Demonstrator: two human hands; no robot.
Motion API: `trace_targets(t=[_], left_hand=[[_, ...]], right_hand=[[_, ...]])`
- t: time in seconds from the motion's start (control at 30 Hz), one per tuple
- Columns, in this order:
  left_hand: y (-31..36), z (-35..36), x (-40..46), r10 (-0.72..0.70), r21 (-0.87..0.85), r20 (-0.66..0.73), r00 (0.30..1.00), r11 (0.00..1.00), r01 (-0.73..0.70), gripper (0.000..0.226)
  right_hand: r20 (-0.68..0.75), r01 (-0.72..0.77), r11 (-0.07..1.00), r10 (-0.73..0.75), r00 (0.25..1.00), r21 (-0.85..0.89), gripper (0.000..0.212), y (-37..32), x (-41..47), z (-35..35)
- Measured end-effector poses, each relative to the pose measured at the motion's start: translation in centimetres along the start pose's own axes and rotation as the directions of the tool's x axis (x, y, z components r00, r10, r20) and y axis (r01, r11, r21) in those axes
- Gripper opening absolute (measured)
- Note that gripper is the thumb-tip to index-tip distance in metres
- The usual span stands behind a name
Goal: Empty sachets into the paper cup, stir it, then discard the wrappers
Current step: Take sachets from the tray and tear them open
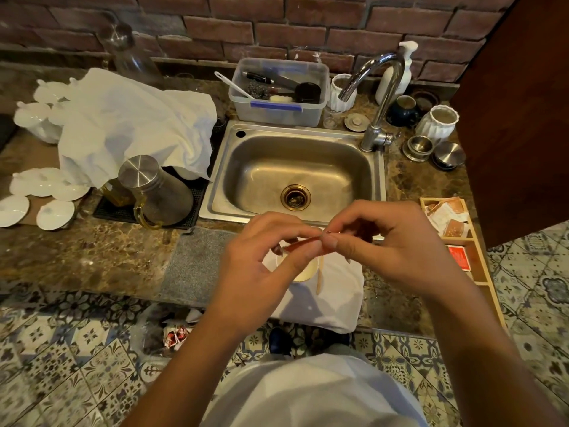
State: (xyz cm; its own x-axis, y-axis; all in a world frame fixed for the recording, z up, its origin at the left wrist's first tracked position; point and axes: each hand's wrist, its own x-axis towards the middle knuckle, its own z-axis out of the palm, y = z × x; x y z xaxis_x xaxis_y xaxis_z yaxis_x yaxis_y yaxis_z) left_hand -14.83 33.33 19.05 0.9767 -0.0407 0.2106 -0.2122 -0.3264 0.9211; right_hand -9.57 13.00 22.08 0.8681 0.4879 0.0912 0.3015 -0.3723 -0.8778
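Both hands hold one thin reddish sachet [300, 244] edge-on just above the paper cup [308, 271]. My left hand [264, 260] pinches its lower left end, and my right hand [375, 241] pinches the upper right end between thumb and forefinger. The cup stands on a white cloth [332, 300] at the counter's front edge and is mostly hidden by my left hand. A wooden stirrer [319, 278] leans beside the cup's right rim. What is inside the cup cannot be made out.
A steel sink [295, 171] with a tap [381, 97] lies behind the cup. At the right, a wooden tray [475, 263] holds more sachets [448, 217]. A bag with crumpled wrappers [175, 334] sits on the floor. A metal-lidded jug [154, 189] and white dishes stand left.
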Motion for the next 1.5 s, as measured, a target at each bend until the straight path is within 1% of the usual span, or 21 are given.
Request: trace_targets(t=[0.07, 0.2, 0.27, 0.37, 0.43, 0.5, 0.57, 0.7, 0.87, 1.03, 1.13, 1.2, 1.33, 1.5], left_hand=[[-0.4, 0.3, -0.2, 0.003, 0.037, -0.008, 1.000, 0.999, -0.003, 0.012], [-0.7, 0.9, -0.5, -0.081, -0.026, 0.003, 0.997, 0.996, 0.081, 0.009], [-0.7, 1.6, -0.6, -0.103, -0.010, 0.001, 0.995, 0.995, 0.103, 0.009], [-0.5, 2.7, -0.7, -0.168, -0.025, -0.051, 0.984, 0.986, 0.167, 0.010], [-0.2, 3.5, -0.6, -0.215, -0.027, -0.080, 0.973, 0.976, 0.214, 0.010], [-0.3, 4.1, -0.3, -0.243, 0.017, -0.089, 0.966, 0.969, 0.245, 0.008], [-0.4, 4.4, -0.4, -0.275, 0.042, -0.100, 0.956, 0.959, 0.281, 0.010], [-0.6, 5.2, -0.4, -0.320, -0.005, -0.080, 0.944, 0.947, 0.321, 0.012], [-1.6, 5.3, -0.2, -0.345, -0.065, -0.079, 0.935, 0.938, 0.340, 0.014], [-2.7, 4.5, 0.0, -0.387, -0.085, -0.083, 0.918, 0.921, 0.380, 0.016], [-3.5, 4.2, -0.2, -0.418, -0.087, -0.075, 0.905, 0.907, 0.412, 0.016], [-3.7, 4.0, -0.3, -0.433, -0.087, -0.064, 0.899, 0.900, 0.427, 0.015], [-3.9, 4.0, -0.2, -0.463, -0.141, -0.061, 0.884, 0.881, 0.452, 0.011], [-4.0, 4.0, -0.3, -0.461, -0.162, -0.061, 0.885, 0.880, 0.447, 0.013]], right_hand=[[0.047, -0.031, 0.997, 0.028, 0.999, 0.067, 0.006, 0.2, -0.1, 0.3], [0.169, -0.112, 0.975, 0.079, 0.982, 0.194, 0.003, 0.8, -0.4, 0.1], [0.212, -0.118, 0.975, 0.077, 0.974, 0.189, 0.002, 1.5, 0.0, -0.5], [0.283, -0.127, 0.978, 0.076, 0.956, 0.166, 0.004, 2.8, 0.6, -1.2], [0.314, -0.099, 0.984, 0.049, 0.948, 0.148, 0.005, 3.3, 1.2, -1.8], [0.346, -0.067, 0.993, 0.029, 0.938, 0.098, 0.006, 4.1, 1.8, -2.2], [0.390, -0.061, 0.994, 0.022, 0.921, 0.090, 0.006, 4.8, 2.2, -2.3], [0.475, -0.033, 0.998, 0.004, 0.880, 0.052, 0.006, 5.6, 2.7, -2.6], [0.493, -0.071, 0.996, 0.033, 0.869, 0.058, 0.007, 6.3, 4.2, -2.6], [0.577, -0.108, 0.994, 0.069, 0.814, 0.035, 0.008, 6.4, 5.5, -1.5], [0.593, -0.098, 0.995, 0.076, 0.801, 0.005, 0.008, 6.8, 6.0, -0.9], [0.605, -0.103, 0.995, 0.073, 0.793, 0.016, 0.007, 7.0, 6.2, -0.8], [0.624, -0.136, 0.989, 0.066, 0.779, 0.065, 0.008, 7.5, 6.4, -0.5], [0.672, -0.142, 0.988, 0.066, 0.738, 0.059, 0.016, 7.9, 6.4, -0.1]])
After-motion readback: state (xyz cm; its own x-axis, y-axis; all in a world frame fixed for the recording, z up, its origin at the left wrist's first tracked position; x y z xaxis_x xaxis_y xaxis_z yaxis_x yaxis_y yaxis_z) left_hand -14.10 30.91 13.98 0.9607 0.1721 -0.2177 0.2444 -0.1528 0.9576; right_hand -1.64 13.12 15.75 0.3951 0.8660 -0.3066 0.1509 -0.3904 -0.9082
